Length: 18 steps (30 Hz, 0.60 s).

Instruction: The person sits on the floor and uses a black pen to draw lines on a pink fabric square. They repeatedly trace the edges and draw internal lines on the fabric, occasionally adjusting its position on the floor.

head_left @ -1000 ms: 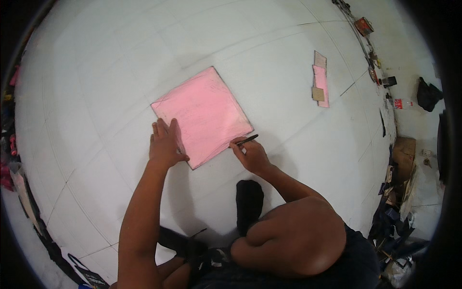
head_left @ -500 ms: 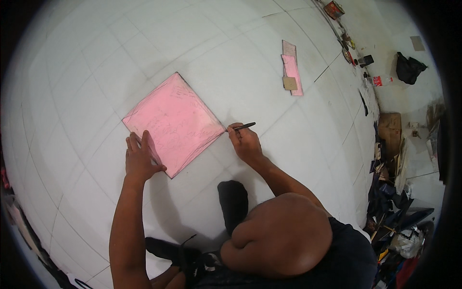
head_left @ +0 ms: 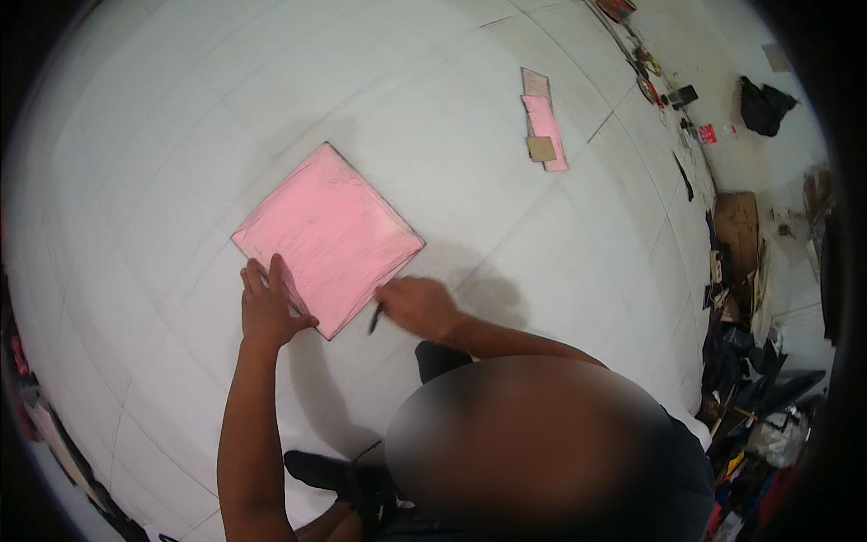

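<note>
A pink square sheet (head_left: pixel 330 230) with dark pencil-like lines along its edges lies on the pale tiled floor, turned with a corner toward me. My left hand (head_left: pixel 266 305) rests at its lower left edge, fingers and thumb spread, pressing the sheet's rim. By the lower right edge, my right hand (head_left: pixel 420 305) is closed around a slim black pen (head_left: pixel 374 320), which points down past the fingers. Motion blurs that hand a little, and I cannot tell whether the pen's tip touches the sheet.
Farther right on the floor lie pink and greyish strips (head_left: pixel 544 126) with a small brown square piece (head_left: pixel 541 149) on top. Along the right wall are a cardboard piece (head_left: pixel 736 237), a black bag (head_left: pixel 764 106), a bottle (head_left: pixel 713 134) and a heap of mixed items. My dark-socked foot (head_left: pixel 441 361) is near the sheet.
My right hand has moved from the sheet's right corner down and left along its lower right edge, with the pen now tilted downward. My left hand stays at the same edge.
</note>
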Each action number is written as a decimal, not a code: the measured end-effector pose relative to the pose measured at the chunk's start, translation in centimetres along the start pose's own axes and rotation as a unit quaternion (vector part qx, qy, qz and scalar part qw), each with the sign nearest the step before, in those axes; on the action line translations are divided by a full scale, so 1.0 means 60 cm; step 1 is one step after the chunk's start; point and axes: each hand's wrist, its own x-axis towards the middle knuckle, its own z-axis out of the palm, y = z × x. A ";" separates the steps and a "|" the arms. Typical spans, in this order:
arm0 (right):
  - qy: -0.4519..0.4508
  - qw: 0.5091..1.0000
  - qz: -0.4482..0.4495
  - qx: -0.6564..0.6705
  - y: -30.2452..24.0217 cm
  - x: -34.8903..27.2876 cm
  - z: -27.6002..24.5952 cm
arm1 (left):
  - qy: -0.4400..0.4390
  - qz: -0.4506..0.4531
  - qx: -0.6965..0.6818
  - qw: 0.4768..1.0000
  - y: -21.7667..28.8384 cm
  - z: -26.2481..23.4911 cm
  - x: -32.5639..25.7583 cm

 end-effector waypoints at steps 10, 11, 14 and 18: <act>-0.070 0.966 0.024 0.248 -0.068 0.053 0.066 | 0.037 0.057 -0.022 0.997 -0.001 0.011 0.011; -0.071 0.966 0.089 0.231 -0.039 0.077 0.060 | 0.032 0.050 -0.023 0.998 0.001 0.009 0.010; -0.064 0.956 0.229 0.171 0.070 0.184 -0.024 | 0.036 0.043 -0.010 0.998 0.006 0.006 0.005; 0.004 0.972 0.190 0.141 0.180 0.274 -0.074 | 0.039 0.049 -0.011 0.998 0.011 0.009 0.005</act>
